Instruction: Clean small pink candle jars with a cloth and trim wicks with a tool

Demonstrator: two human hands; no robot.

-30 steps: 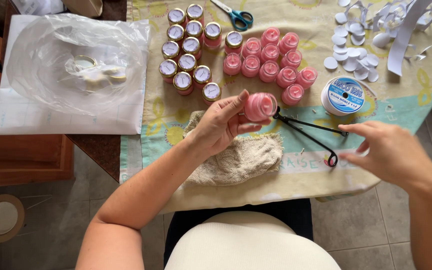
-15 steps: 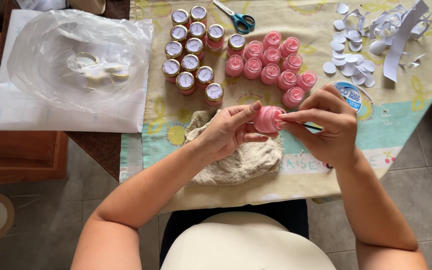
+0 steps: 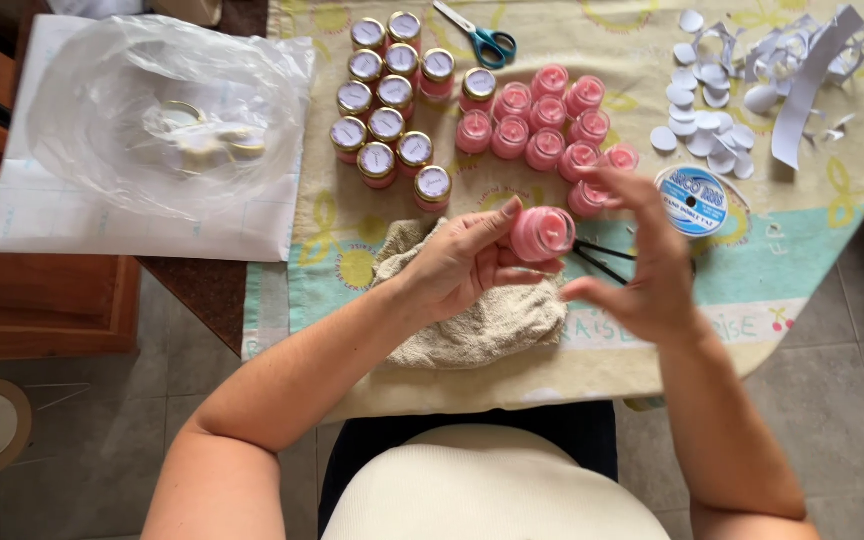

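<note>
In the head view, the left hand (image 3: 462,262) pinches a small pink jar (image 3: 542,233) between thumb and fingers, tipped on its side above a beige cloth (image 3: 482,325), probably to cushion it, while the right hand (image 3: 642,275) hovers just beside it, fingers spread and empty. The counter (image 3: 592,375), under a pale printed covering, carries lidded jars (image 3: 389,125) far left, open pink jars (image 3: 547,125), scissors (image 3: 482,40), paper discs (image 3: 707,135) and a tape spool (image 3: 692,200), over a tiled floor (image 3: 102,420).

Jars (image 3: 542,125) behind cloth (image 3: 477,320); scissors (image 3: 480,38) behind jars.
</note>
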